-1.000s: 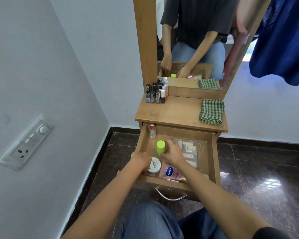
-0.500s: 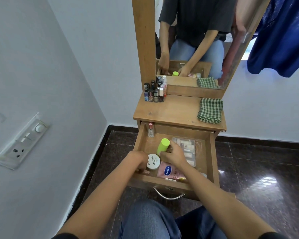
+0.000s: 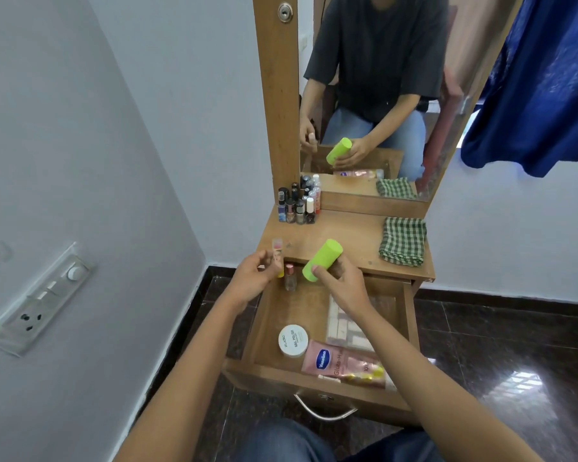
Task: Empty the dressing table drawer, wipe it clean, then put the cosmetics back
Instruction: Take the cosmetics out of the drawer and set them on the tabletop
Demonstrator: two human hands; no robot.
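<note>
Two hands grip: right hand [image 3: 342, 284] green bottle [image 3: 321, 260], left hand [image 3: 252, 278] small tube [image 3: 277, 256].

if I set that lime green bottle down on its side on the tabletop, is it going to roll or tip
The lime green bottle, gripped in the right hand, looks like a smooth round cylinder, so on its side it would probably roll. Its end looks flat, so upright on the tabletop it should stand, though being tall it could tip.

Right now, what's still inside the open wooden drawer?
The wooden drawer holds a round white nail polish remover tub, a pink lotion tube, a clear packet of pale pieces and a small glass bottle. The right forearm covers part of it.
</note>
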